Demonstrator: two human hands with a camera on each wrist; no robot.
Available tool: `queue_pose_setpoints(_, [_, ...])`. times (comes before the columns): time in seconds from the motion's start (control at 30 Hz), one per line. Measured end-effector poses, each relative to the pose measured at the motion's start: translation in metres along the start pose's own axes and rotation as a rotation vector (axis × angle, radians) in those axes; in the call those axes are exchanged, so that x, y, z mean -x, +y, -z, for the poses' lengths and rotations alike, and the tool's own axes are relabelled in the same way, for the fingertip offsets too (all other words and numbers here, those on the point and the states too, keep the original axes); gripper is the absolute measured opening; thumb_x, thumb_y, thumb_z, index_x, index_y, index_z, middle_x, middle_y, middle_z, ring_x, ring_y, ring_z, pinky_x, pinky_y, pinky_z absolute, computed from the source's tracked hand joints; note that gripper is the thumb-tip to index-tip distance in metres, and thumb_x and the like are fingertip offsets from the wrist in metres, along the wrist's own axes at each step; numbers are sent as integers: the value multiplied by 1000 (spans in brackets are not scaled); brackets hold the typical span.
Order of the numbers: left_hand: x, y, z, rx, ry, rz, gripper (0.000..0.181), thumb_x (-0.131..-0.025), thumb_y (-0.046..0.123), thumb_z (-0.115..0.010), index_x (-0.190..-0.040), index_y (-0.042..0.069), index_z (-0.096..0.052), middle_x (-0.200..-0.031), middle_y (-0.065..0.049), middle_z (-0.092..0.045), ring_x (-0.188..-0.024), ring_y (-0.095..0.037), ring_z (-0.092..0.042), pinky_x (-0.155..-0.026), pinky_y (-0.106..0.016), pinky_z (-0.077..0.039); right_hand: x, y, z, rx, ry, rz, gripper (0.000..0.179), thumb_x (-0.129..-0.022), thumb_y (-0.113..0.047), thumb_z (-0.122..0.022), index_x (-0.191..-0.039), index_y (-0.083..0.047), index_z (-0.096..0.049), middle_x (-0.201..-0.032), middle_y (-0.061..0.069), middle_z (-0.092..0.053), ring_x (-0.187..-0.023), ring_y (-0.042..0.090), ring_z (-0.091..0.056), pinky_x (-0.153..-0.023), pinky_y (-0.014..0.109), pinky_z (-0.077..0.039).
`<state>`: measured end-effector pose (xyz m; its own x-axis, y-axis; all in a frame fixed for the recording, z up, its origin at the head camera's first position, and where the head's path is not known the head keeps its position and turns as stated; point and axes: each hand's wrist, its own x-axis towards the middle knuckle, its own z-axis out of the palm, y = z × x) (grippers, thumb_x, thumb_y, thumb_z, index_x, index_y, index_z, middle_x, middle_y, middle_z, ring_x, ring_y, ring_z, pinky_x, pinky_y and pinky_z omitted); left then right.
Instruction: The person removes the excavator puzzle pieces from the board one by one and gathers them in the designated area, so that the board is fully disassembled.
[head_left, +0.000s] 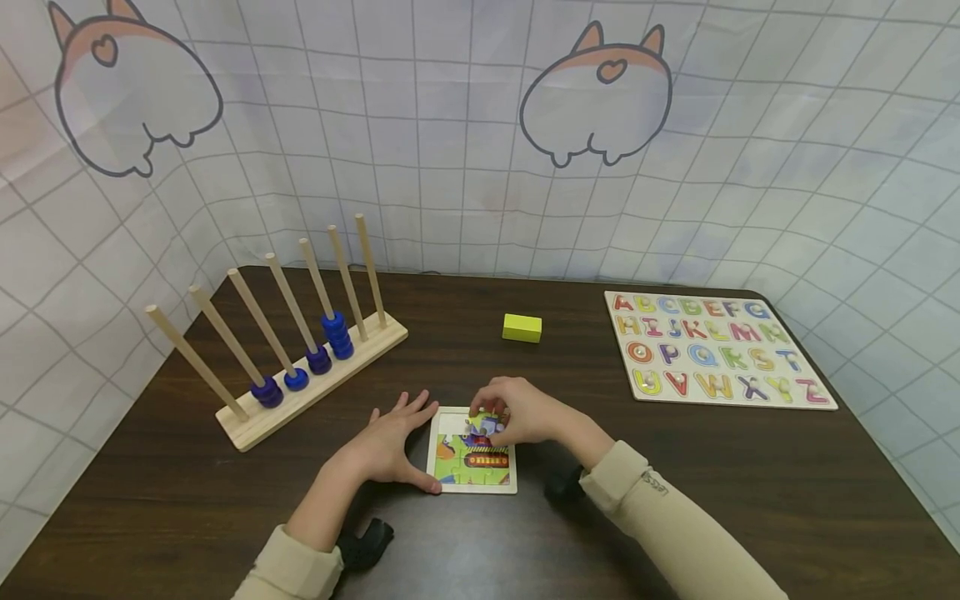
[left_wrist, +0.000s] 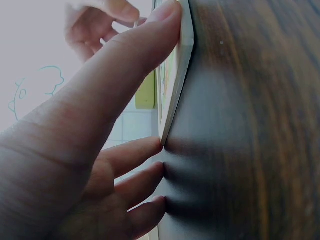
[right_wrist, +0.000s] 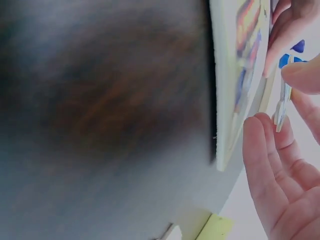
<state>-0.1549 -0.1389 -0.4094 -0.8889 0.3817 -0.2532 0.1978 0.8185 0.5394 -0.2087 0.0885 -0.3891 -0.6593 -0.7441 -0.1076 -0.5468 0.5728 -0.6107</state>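
A small square jigsaw puzzle board with a pale wooden rim lies on the dark table, its picture partly filled with green, orange and red pieces. My right hand pinches a puzzle piece over the upper part of the board. In the right wrist view the thin piece is tilted edge-on between thumb and fingers, apart from the board. Along the board's left side, my left hand has its fingers spread. Its thumb rests on the rim, and its index fingertip is at the far corner.
A wooden peg rack with blue and purple rings stands at the left. A yellow block sits beyond the puzzle board. At the right lies an alphabet peg board. A white grid-patterned curtain hangs behind the table.
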Motion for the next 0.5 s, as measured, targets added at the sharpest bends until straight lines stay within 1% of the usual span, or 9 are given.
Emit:
queue_pose_setpoints(0.13, [0, 0, 0, 2, 2, 3, 106, -56, 49, -83, -142, 10, -33, -150, -11, -19, -137, -35, -7, -102, -64, -5, 6, 1, -1, -31, -10, -21, 32, -72, -6, -75, -102, -12, -65, -87, 0, -51, -76, 15, -52, -66, 23, -48])
queue_pose_setpoints(0.3, [1, 1, 0, 5, 1, 12, 106, -56, 49, -83, -142, 10, -34, -150, -11, -19, -137, -35, -7, -102, -63, -5, 12, 5, 0, -52, 9, 5, 32, -72, -5, -74, -102, -11, -65, -86, 1, -51, -73, 17, -52, -64, 23, -48])
queue_pose_setpoints(0.5, [2, 2, 1, 3, 0, 11, 106, -56, 48, -83, -142, 10, -33, -150, -11, -19, -137, -35, -7, -102, -63, -5, 23, 10, 3, -81, 29, -1, 32, -72, -5, -75, -103, -11, -65, -88, -1, -52, -77, 15, -54, -69, 23, -50])
